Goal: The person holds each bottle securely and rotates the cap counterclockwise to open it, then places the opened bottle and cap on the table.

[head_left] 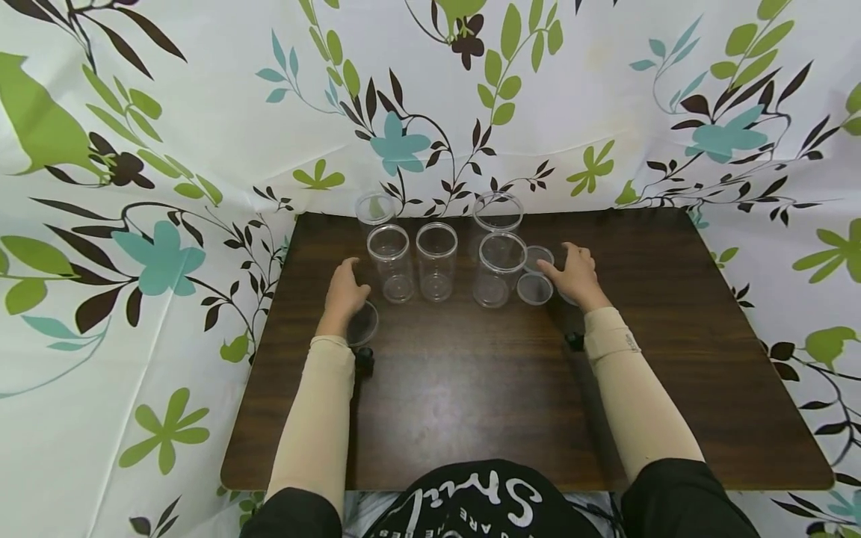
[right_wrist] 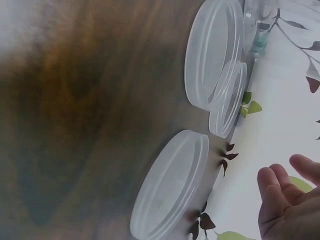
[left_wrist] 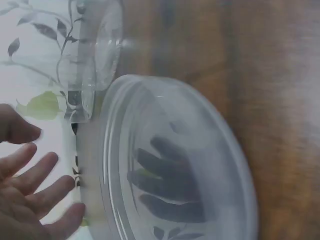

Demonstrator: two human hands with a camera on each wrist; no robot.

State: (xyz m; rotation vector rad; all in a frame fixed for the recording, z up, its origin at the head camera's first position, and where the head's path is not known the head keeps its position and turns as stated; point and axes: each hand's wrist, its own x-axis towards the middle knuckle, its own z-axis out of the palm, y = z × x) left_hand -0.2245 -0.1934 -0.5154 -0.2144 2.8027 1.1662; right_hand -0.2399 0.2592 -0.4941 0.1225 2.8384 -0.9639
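the dark brown wooden table [head_left: 471, 403] carries everything, and its edges at 3 and 9 o'clock run straight into the draped white cloth with green and teal leaves [head_left: 134, 187]; a jar knocked sideways could roll off there. the tall clear plastic jars [head_left: 436, 261] stand in a tight cluster at 12 o'clock, some touching or nearly so, which makes tipping the likeliest slip: a sleeve or wrist brushing one could topple its neighbours in turn.

the left hand [head_left: 344, 293] lies spread and relaxed at 10 o'clock of the table's middle, holding nothing, just beside the leftmost front jar and just above a round clear plastic lid [head_left: 362, 324] lying flat on the table. the right hand [head_left: 575, 276] is likewise loose and unclenched at 1 o'clock, its fingertips close to two small clear lids [head_left: 535, 288] that overlap; picking one up could drag the other along.

hard to make out: whether the right fingertips actually touch the lids. another lid [right_wrist: 172, 182] shows in the right wrist view but is hidden under the hand from the head camera. both wrist views are blurred, and the jars' transparency hides their outlines against the cloth.
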